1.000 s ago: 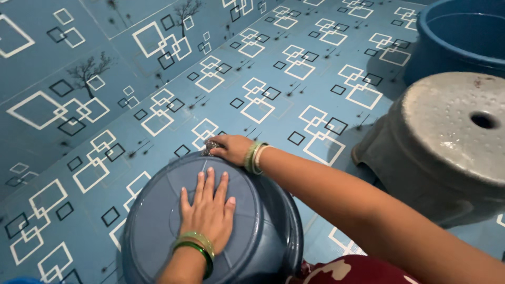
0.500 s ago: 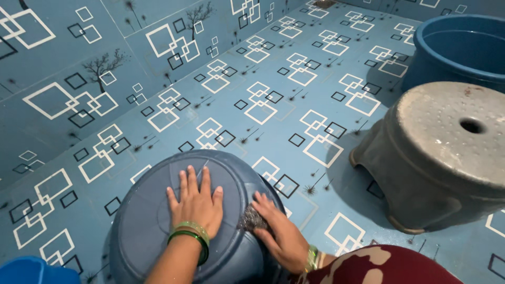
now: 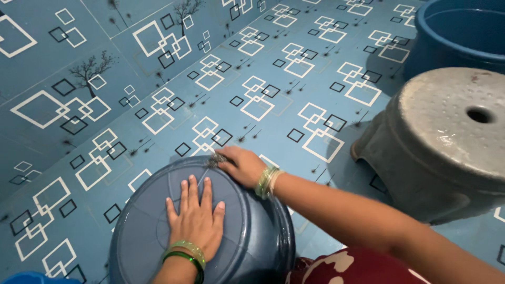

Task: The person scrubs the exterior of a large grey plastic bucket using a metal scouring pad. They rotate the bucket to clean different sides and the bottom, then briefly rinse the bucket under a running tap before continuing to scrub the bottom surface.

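An upturned grey-blue plastic bucket lies on the tiled floor in front of me. My left hand rests flat on its round base, fingers spread, green bangles at the wrist. My right hand grips a small steel scrubber and presses it against the far rim of the bucket's base. Bangles also circle my right wrist.
A grey plastic stool with a hole in its seat stands at the right. Behind it is a large blue tub. Blue tiles with white and black squares cover the floor and the wall at the left. A blue object's edge shows bottom left.
My right hand has carried the scrubber from the bucket's near right side back up to its far rim. My left hand stays flat on the base.
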